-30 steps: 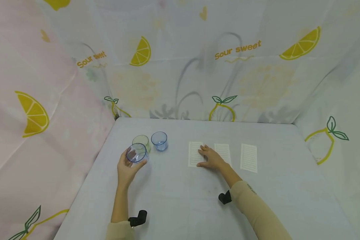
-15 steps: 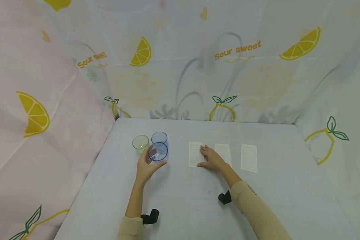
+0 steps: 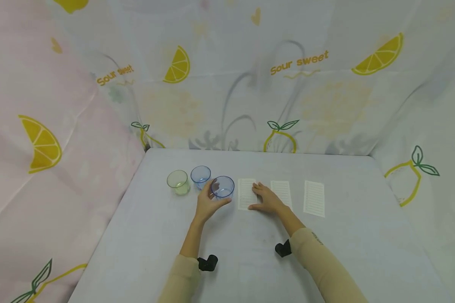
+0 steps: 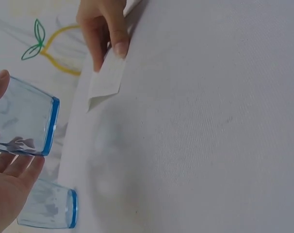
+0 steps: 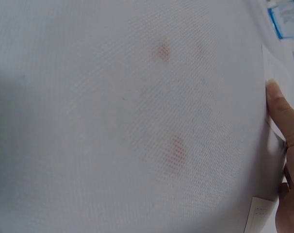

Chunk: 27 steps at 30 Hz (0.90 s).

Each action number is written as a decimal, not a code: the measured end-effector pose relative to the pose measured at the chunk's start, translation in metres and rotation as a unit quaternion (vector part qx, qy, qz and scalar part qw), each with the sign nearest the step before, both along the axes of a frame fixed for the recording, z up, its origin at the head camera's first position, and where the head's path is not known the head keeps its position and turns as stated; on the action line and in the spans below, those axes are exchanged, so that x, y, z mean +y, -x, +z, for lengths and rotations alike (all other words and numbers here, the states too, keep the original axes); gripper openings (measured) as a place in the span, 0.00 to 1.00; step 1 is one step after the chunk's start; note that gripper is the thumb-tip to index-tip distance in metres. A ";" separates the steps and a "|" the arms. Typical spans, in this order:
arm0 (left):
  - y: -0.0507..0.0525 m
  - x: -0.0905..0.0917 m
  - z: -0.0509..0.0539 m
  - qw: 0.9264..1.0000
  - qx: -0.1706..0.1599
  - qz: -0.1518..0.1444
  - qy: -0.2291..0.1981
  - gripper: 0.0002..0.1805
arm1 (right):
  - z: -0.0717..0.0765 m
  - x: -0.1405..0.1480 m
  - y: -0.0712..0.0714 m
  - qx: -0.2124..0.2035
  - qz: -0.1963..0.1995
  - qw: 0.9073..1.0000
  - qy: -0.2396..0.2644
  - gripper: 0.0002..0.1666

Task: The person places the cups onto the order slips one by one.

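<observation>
My left hand [image 3: 207,207] grips a clear blue glass cup [image 3: 223,188], thumb on one side and fingers on the other. In the left wrist view this cup [image 4: 21,116] hangs above the table, over a soft shadow. Straight fingers of my right hand [image 3: 268,201] rest on the right side of the leftmost lined paper card [image 3: 245,195]. The right wrist view has the thumb of that hand [image 5: 288,121] lying on the card [image 5: 279,73]. Behind the held cup stand a second blue glass cup [image 3: 199,176] and a green glass cup [image 3: 178,183].
Two more lined cards, a middle one [image 3: 284,190] partly behind the right hand and a right one [image 3: 314,198], lie in the row on the white table [image 3: 235,261]. Lemon-printed cloth [image 3: 220,105] walls the table's back and sides.
My left hand has carried the blue cup rightward, past the green cup and the other blue cup, to beside the leftmost card. The right hand has stayed on that card.
</observation>
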<state>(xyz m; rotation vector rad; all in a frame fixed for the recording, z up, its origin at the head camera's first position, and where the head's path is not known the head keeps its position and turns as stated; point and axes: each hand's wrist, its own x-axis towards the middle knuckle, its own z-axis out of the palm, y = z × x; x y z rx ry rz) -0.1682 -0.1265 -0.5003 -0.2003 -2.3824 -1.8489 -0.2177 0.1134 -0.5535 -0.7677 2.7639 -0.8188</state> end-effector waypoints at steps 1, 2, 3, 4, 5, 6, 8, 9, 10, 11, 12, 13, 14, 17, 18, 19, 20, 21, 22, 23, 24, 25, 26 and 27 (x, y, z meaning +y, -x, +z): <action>0.004 0.002 -0.006 1.000 0.001 -0.001 0.000 0.46 | 0.000 0.000 0.000 -0.002 0.000 1.000 0.000 0.47; 0.007 0.003 -0.011 1.000 0.003 0.000 0.001 0.46 | 0.000 0.000 0.000 -0.002 0.000 1.000 0.001 0.47; 0.009 0.005 -0.014 1.000 0.005 0.001 0.002 0.46 | -0.001 0.000 0.000 -0.001 0.000 1.000 0.003 0.47; 0.011 0.007 -0.016 1.000 0.007 0.001 0.004 0.45 | -0.001 0.000 0.000 -0.001 -0.001 1.000 0.004 0.47; 0.012 0.008 -0.018 1.000 0.011 0.001 0.006 0.46 | 0.000 0.000 0.000 -0.002 -0.002 1.000 0.007 0.47; 0.013 0.010 -0.020 1.000 0.012 0.002 0.006 0.45 | 0.000 0.000 0.000 -0.004 -0.003 1.000 0.009 0.47; 0.015 0.013 -0.023 1.000 0.012 0.003 0.006 0.45 | -0.001 0.000 0.000 -0.003 -0.003 1.000 0.012 0.47; 0.016 0.015 -0.024 1.000 0.011 0.003 0.005 0.45 | -0.001 0.000 0.000 -0.002 -0.002 1.000 0.012 0.47; 0.017 0.017 -0.026 1.000 0.010 0.003 0.003 0.45 | -0.001 0.000 0.000 0.000 -0.001 1.000 0.011 0.47; 0.018 0.018 -0.027 1.000 0.010 0.002 0.003 0.45 | -0.002 0.000 -0.001 -0.001 -0.002 1.000 0.012 0.47; 0.018 0.020 -0.028 1.000 0.009 0.001 0.001 0.45 | -0.002 0.001 -0.001 0.000 -0.002 1.000 0.011 0.47; 0.019 0.022 -0.029 1.000 0.009 -0.001 0.000 0.45 | -0.002 0.001 -0.001 0.002 -0.002 1.000 0.011 0.47; 0.020 0.023 -0.029 1.000 0.009 -0.004 0.000 0.45 | -0.002 0.001 -0.001 0.001 -0.002 1.000 0.012 0.47; 0.014 0.029 -0.013 1.000 0.012 -0.013 0.001 0.43 | -0.003 0.001 -0.001 -0.003 -0.002 1.000 0.016 0.47; 0.013 0.030 -0.008 1.000 0.014 -0.016 0.002 0.43 | -0.004 0.001 -0.001 -0.003 -0.002 1.000 0.018 0.47; 0.013 0.032 -0.008 1.000 0.013 -0.018 0.001 0.43 | -0.004 0.001 -0.001 -0.006 -0.002 1.000 0.019 0.47; 0.014 0.033 -0.009 1.000 0.016 -0.020 0.001 0.43 | -0.005 0.001 0.000 -0.010 -0.003 1.000 0.021 0.47; 0.015 0.034 -0.009 1.000 0.017 -0.020 0.002 0.43 | -0.005 0.001 0.000 -0.010 -0.003 1.000 0.023 0.47; 0.018 0.034 -0.014 1.000 0.017 -0.020 0.005 0.43 | -0.006 0.001 0.000 -0.013 -0.004 1.000 0.025 0.47; 0.021 0.034 -0.020 1.000 0.016 -0.019 0.005 0.44 | -0.006 0.001 0.000 -0.012 -0.003 1.000 0.024 0.47; 0.025 0.034 -0.025 1.000 0.013 -0.019 0.006 0.45 | -0.006 0.001 0.001 -0.012 -0.003 1.000 0.024 0.47; 0.028 0.034 -0.031 1.000 0.009 -0.018 0.007 0.45 | -0.007 0.001 0.001 -0.011 -0.003 1.000 0.023 0.47; 0.029 0.034 -0.031 1.000 0.008 -0.018 0.010 0.45 | -0.007 0.001 0.001 -0.011 -0.003 1.000 0.022 0.47; 0.030 0.034 -0.031 1.000 0.004 -0.018 0.012 0.45 | -0.007 0.002 0.001 -0.011 -0.003 1.000 0.021 0.47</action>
